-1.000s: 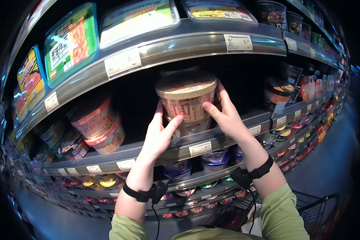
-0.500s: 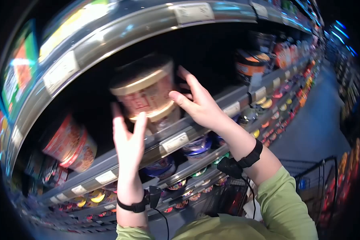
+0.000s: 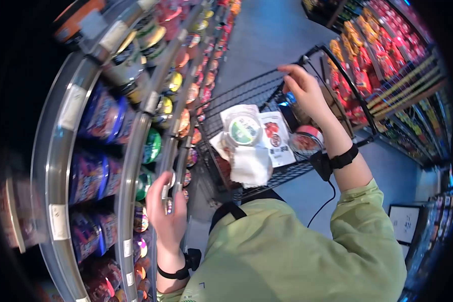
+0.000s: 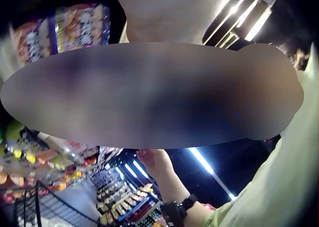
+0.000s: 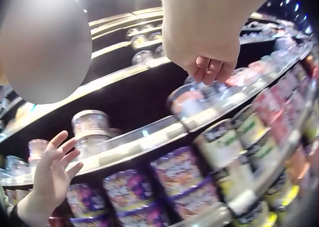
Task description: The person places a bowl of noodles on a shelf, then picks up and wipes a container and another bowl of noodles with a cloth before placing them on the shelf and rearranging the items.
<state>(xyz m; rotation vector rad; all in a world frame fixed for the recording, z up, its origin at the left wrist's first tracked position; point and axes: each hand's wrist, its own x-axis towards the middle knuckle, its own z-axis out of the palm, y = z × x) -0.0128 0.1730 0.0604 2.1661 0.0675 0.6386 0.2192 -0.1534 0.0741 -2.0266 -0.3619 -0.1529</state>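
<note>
My left hand is lifted beside the shelf fronts, fingers spread loosely and holding nothing. Over the far side of the black wire cart is my right hand, its fingers loosely bent around nothing. Inside the cart lie a clear tub with a green label, a white packet with a red picture, a round tub with a pink rim and a crumpled white bag. In the right wrist view, the pale-lidded noodle bowl stands stacked on the shelf, beyond my left hand's fingers.
Purple noodle tubs fill the shelf on my left, with price tags along its edge. Lower rows hold colourful lidded cups. Across the aisle floor stands a rack of red and yellow packets. A large patch of the left wrist view is blurred.
Both hands have come off the noodle bowl, which stays on the shelf. The head view has swung right and down to the cart, with my right hand now over it.
</note>
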